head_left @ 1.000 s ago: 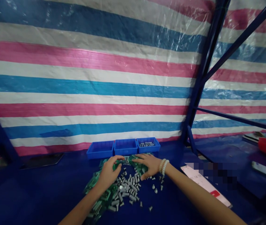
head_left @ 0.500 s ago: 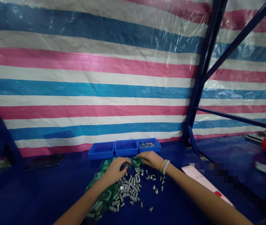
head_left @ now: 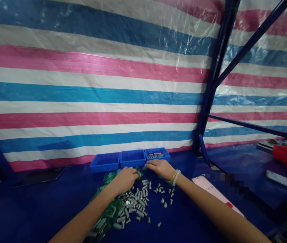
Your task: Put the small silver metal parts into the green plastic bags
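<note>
Fingers of your left hand (head_left: 124, 179) curl down, tips at the upper end of the green packets (head_left: 111, 212); a grip there is hidden, cannot tell. Fingers of your right hand (head_left: 162, 169) bend forward and down, tips just right of that same end; whether they pinch anything, cannot tell. A narrow gap between your two hands.

Packets run from your fingertips down and left, partly under your left forearm. Metal pieces (head_left: 136, 203) heaped along their right side, below your fingers. Loose screws (head_left: 164, 202) scattered farther right, short of your right forearm.

Edges: three blue trays in a row just beyond your fingers, left (head_left: 105, 166), middle (head_left: 132, 162), right (head_left: 158, 158); metal parts lie in the right one. Striped sheet (head_left: 95, 118) rises behind. Pink phone (head_left: 215, 193) past your right forearm.

Room: widest stretch of counter (head_left: 32, 212) lies left of your left forearm; a smaller patch below the screws.
</note>
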The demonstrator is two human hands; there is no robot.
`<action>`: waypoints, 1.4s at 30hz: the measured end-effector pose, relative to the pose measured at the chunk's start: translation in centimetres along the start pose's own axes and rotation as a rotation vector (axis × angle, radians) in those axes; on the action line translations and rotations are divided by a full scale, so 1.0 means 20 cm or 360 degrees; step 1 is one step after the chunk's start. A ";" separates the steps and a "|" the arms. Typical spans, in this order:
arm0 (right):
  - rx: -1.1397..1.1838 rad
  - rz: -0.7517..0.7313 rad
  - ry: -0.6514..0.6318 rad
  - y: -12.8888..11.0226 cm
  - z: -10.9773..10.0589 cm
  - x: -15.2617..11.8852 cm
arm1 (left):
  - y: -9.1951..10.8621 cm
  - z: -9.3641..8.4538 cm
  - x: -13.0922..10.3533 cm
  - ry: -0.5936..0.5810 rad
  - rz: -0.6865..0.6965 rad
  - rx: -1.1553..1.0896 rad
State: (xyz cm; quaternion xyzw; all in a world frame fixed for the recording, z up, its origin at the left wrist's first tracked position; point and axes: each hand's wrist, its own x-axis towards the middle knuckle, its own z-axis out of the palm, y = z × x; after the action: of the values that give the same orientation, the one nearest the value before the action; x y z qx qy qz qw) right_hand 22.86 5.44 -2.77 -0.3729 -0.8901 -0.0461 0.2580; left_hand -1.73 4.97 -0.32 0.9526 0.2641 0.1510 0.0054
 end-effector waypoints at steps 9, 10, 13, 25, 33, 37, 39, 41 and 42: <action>-0.0045 0.0334 -0.0265 -0.04 -0.17 -0.18 | -0.07 -0.09 -0.11 0.0126 -0.0110 0.0224; -0.0063 0.0461 -0.0343 -0.03 -0.19 -0.21 | -0.09 -0.09 -0.12 0.0183 -0.0212 0.0288; -0.0066 0.0642 -0.0538 0.01 -0.21 -0.24 | -0.18 -0.11 -0.13 0.0315 -0.0684 0.0450; 0.0271 0.0277 -0.0569 -0.01 -0.07 0.00 | -0.27 -0.04 -0.19 0.0138 -0.0951 0.0380; 0.0031 0.0755 -0.0102 0.11 -0.03 0.02 | -0.35 -0.05 -0.16 0.0016 -0.0794 0.0282; 0.0020 0.0757 -0.0068 0.15 0.05 0.02 | -0.39 -0.03 -0.16 0.0026 -0.0766 0.0269; 0.0051 0.0682 -0.0052 0.17 0.06 0.03 | -0.40 -0.03 -0.17 0.0033 -0.0744 0.0260; 0.0093 0.0587 -0.0038 0.19 0.06 0.04 | -0.40 -0.04 -0.19 0.0034 -0.0711 0.0251; 0.0110 0.0545 -0.0026 0.19 0.04 0.05 | -0.40 -0.05 -0.20 0.0036 -0.0694 0.0249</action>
State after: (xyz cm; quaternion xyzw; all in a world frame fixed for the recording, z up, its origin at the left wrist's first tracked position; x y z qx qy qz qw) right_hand 24.59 9.01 -3.44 -0.5102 -0.8168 0.0323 0.2674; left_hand -9.33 9.79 -1.26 0.8688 0.4746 0.1360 -0.0391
